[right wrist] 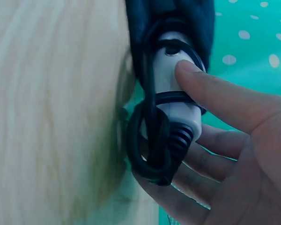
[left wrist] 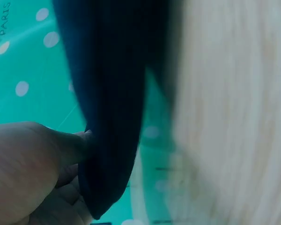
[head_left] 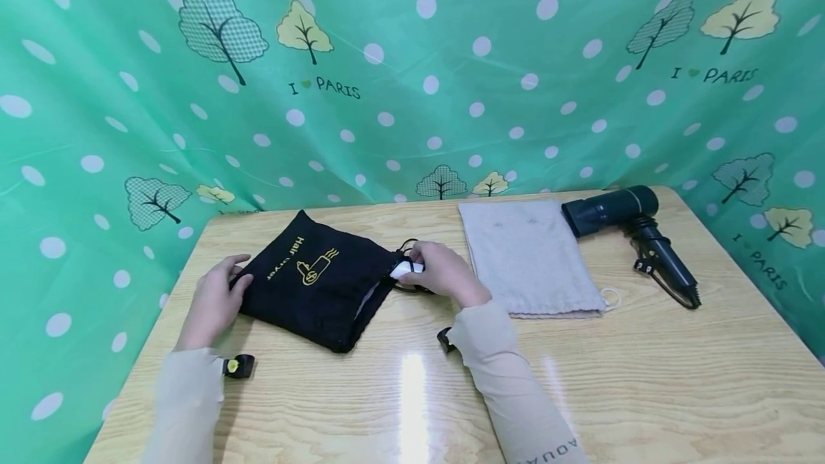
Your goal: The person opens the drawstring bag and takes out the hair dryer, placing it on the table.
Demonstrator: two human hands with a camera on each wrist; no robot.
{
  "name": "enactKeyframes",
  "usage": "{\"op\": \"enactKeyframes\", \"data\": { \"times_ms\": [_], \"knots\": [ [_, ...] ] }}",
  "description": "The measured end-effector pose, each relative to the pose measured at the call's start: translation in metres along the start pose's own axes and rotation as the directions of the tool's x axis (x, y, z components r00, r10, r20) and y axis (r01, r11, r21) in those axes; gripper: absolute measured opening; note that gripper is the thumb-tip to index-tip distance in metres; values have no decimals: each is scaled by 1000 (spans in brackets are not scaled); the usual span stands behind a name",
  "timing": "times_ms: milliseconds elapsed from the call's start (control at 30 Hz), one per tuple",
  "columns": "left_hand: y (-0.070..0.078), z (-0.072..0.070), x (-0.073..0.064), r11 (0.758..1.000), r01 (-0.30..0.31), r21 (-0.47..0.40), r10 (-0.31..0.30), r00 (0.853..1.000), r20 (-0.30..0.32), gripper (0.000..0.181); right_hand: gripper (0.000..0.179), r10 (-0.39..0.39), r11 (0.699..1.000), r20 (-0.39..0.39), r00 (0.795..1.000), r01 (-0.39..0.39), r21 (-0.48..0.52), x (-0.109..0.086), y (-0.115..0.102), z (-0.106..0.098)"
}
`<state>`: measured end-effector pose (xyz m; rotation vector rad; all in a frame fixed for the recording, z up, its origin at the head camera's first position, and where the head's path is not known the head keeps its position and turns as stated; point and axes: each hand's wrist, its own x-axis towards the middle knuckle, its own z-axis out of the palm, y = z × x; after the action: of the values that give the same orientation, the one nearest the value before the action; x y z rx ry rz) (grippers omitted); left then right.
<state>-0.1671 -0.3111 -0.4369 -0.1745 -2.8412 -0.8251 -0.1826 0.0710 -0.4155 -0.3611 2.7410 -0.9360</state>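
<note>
A black drawstring bag (head_left: 322,278) with yellow "Hair Dryer" lettering and a dryer drawing lies at the table's left, its mouth facing right. My left hand (head_left: 215,299) pinches the bag's left corner between thumb and fingers. From the bag's mouth sticks the handle of a white hair dryer (right wrist: 166,70); the rest of it is hidden inside. Black cord (right wrist: 147,154) is wound round this handle. My right hand (head_left: 445,274) grips the handle, with the thumb on top and the fingers beneath the cord end.
A light grey drawstring bag (head_left: 528,256) lies flat to the right of my right hand. Beyond it, at the back right, rests a dark hair dryer (head_left: 612,210) with its cord wrapped at the handle. A green patterned curtain (head_left: 412,92) borders the wooden table (head_left: 644,378) behind and at the sides.
</note>
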Motion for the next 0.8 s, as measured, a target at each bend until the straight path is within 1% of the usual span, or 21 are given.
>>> {"op": "enactKeyframes", "data": {
  "times_ms": [67,167,333,433,500,567,633,733,800],
  "knots": [
    [-1,-5,-1,1000,-1,10,1,1000,-7,36,40,-1,1000,19,1000,1,14,-1,1,-3],
    [-2,-8,-2,1000,0,11,0,1000,-6,35,41,-7,1000,43,999,6,25,-2,4,-7],
    [-4,-4,-1,1000,1,-1,-1,1000,-9,33,37,-19,998,74,997,15,54,-6,17,-17],
    [-3,-2,-2,1000,6,-4,-6,1000,-20,32,37,-41,998,82,996,38,46,-8,22,-20],
    [-3,-2,-2,1000,17,-5,-17,1000,-16,31,36,-51,998,81,995,48,36,-7,22,-20],
    [-2,-3,-1,999,35,-11,-35,999,2,33,36,-58,998,74,996,55,36,-7,21,-19],
    [-1,-5,0,998,60,-29,-59,998,32,40,38,-57,998,61,996,55,41,-6,18,-18],
    [0,-6,3,995,89,-49,-84,993,86,54,42,-88,995,43,995,87,42,-3,14,-15],
    [1,-5,5,993,94,-64,-87,990,113,58,43,-123,992,47,991,122,33,-1,10,-12]
  ]
}}
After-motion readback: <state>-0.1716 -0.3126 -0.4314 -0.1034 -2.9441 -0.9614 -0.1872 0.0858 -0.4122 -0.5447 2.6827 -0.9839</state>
